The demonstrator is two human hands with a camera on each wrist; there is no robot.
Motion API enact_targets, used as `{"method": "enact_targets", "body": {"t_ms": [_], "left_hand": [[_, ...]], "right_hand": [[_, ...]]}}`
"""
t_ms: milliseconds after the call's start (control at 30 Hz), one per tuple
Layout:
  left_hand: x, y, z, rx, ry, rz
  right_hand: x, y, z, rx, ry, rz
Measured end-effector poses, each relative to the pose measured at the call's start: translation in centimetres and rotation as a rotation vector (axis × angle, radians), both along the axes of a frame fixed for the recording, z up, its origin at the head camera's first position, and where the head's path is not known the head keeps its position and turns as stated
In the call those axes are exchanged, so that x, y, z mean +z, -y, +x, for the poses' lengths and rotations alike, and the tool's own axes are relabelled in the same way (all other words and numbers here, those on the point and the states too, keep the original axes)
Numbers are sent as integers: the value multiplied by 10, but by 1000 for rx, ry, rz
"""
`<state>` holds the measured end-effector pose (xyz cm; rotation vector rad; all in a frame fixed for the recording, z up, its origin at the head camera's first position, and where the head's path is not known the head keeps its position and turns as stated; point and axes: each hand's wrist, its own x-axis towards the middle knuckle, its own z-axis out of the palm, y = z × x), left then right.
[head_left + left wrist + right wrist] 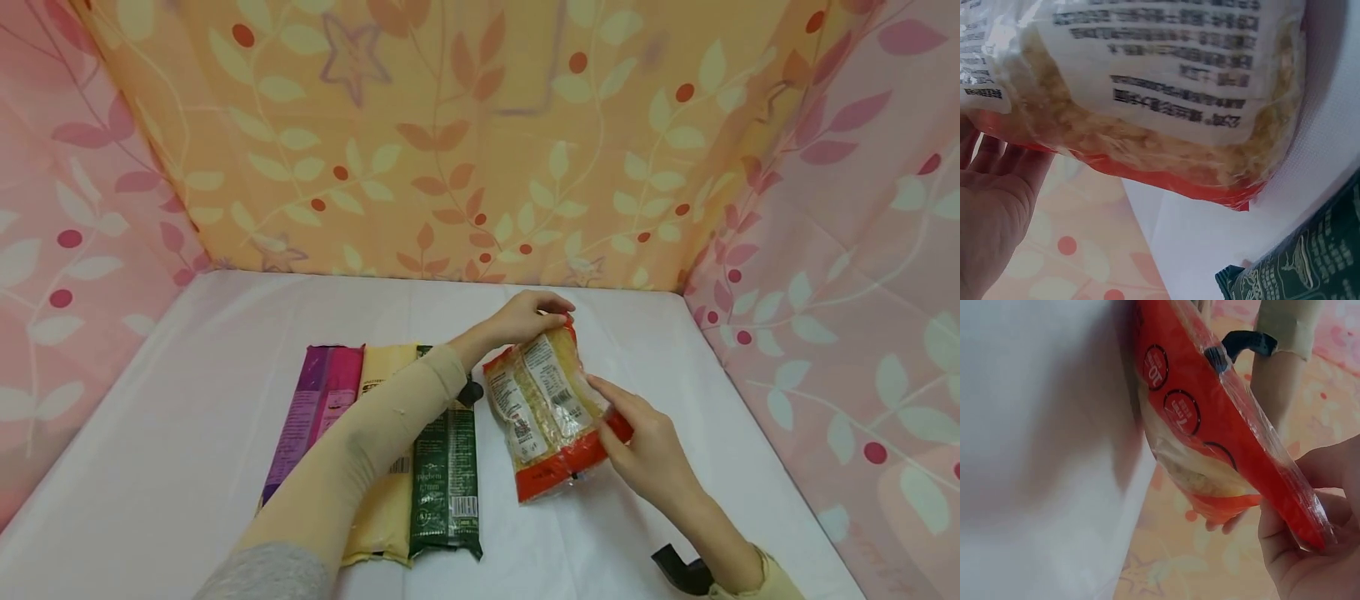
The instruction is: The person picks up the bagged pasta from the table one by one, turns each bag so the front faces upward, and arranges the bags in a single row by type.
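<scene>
A clear plastic bag with red ends (543, 400), filled with pale yellow dry food, is held tilted at the right of centre. White printed labels face up on it. My left hand (528, 315) grips its far top corner; in the left wrist view that hand's fingers (1019, 165) go behind the bag's red edge. With the right hand (648, 446) I pinch the red right end, thumb on one face and fingers on the other. The right wrist view shows the red end (1210, 412) close up, its lower edge near the white surface.
Left of the bag, a purple and pink packet (322, 392), a yellow packet (378, 525) and a dark green spaghetti packet (446, 483) lie side by side, partly under my left forearm. They rest on a white-covered table (187, 400). Patterned cloth walls (465, 150) enclose three sides.
</scene>
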<state>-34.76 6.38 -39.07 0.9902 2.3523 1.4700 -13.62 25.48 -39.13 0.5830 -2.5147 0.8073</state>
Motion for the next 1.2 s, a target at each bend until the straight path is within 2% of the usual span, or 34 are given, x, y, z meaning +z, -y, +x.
{"method": "enact_targets", "body": {"t_ms": [200, 433, 633, 867, 1200], "left_hand": [[2, 8, 3, -8, 0, 51], [2, 18, 3, -33, -10, 100], [3, 26, 6, -24, 1, 124], [5, 29, 8, -4, 25, 144], [6, 19, 8, 50, 48, 272]], "right_hand": [[-4, -1, 9, -27, 2, -139], [-15, -3, 18, -12, -10, -318], [-22, -7, 21, -30, -16, -359], [-24, -8, 16, -31, -76, -389], [-7, -13, 13, -29, -185, -377]]}}
